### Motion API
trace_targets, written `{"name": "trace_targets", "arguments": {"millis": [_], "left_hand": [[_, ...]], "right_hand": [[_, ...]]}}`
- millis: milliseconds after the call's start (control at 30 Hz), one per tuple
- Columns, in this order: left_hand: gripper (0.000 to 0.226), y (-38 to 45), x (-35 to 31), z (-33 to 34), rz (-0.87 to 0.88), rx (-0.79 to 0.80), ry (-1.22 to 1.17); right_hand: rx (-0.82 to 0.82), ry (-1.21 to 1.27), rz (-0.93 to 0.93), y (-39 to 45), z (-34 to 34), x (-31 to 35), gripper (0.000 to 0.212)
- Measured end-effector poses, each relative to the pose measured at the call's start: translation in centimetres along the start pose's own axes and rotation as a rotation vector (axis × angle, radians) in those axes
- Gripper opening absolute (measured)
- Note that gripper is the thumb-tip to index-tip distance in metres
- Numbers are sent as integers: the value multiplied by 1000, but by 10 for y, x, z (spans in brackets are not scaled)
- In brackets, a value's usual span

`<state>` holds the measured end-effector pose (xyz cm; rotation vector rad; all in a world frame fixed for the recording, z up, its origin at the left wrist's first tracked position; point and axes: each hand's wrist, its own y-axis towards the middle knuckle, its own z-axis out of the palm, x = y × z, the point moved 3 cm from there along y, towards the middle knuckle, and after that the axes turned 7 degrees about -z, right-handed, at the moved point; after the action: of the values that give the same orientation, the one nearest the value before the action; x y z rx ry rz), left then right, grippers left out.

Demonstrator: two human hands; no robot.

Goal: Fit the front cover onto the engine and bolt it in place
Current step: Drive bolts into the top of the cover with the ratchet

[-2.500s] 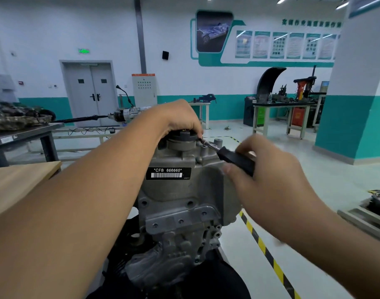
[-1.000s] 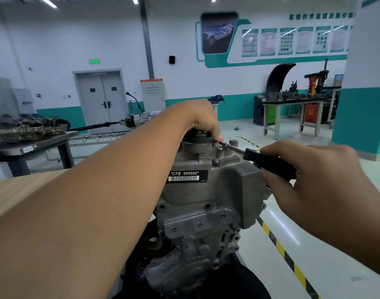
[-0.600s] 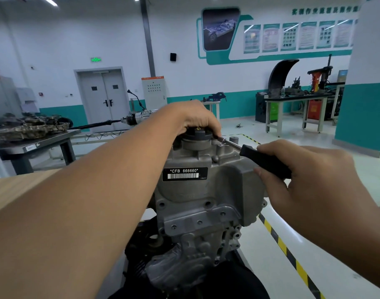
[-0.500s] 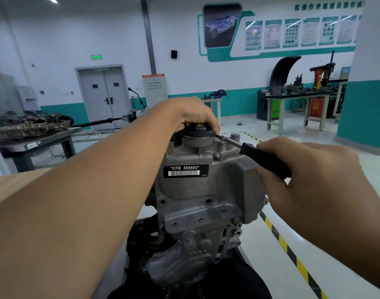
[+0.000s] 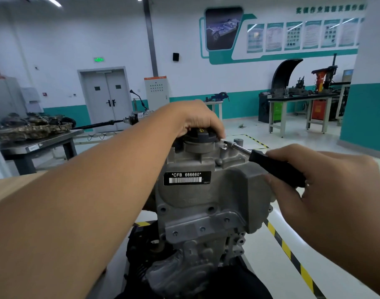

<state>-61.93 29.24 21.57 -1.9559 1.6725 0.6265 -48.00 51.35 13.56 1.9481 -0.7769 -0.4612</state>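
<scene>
The grey cast front cover (image 5: 223,195) with a black "CFB 666660" label (image 5: 187,178) sits on the engine in front of me. My left hand (image 5: 197,119) lies curled over the black oil filler cap (image 5: 201,135) at the top, its fingertips at the head of a ratchet wrench (image 5: 236,146). My right hand (image 5: 327,186) grips the wrench's black handle (image 5: 273,167) to the right of the cover. The bolt under the wrench head is hidden by my fingers.
A wooden bench top (image 5: 9,188) lies at my left. A dark table (image 5: 38,143) with engine parts stands behind it. Yellow-black floor tape (image 5: 292,257) runs at the right. Workbenches (image 5: 301,100) and a teal pillar (image 5: 366,93) stand at the far right.
My right hand swung the wrench handle out to the right and back a little; my left hand stayed on the cap at the wrench head. The view shifted slightly.
</scene>
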Motion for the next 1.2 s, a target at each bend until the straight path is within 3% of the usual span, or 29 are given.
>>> {"name": "trace_targets", "arguments": {"millis": [200,367,467,600,867,1033,1200], "left_hand": [[36,2,-18,-2,43,-15,249],[58,9,-34,11,98,-96,488],[73,7,-30,8,74,-118,444],[37,7,-21,-4,5,11,267],[66,8,-31,13,81,-102,455],[31,4,-10,-4,-25,69,145],[36,11,-19,6,52,-72,254]], "right_hand": [[8,25,68,2,0,-7,24],[50,-10,118,1,3,-18,27],[49,13,158,-4,1,-29,30],[15,49,164,-10,3,-38,30],[-7,80,162,-12,5,-43,28],[-3,64,107,-4,8,-27,23],[-25,32,89,-4,10,-23,26]]}}
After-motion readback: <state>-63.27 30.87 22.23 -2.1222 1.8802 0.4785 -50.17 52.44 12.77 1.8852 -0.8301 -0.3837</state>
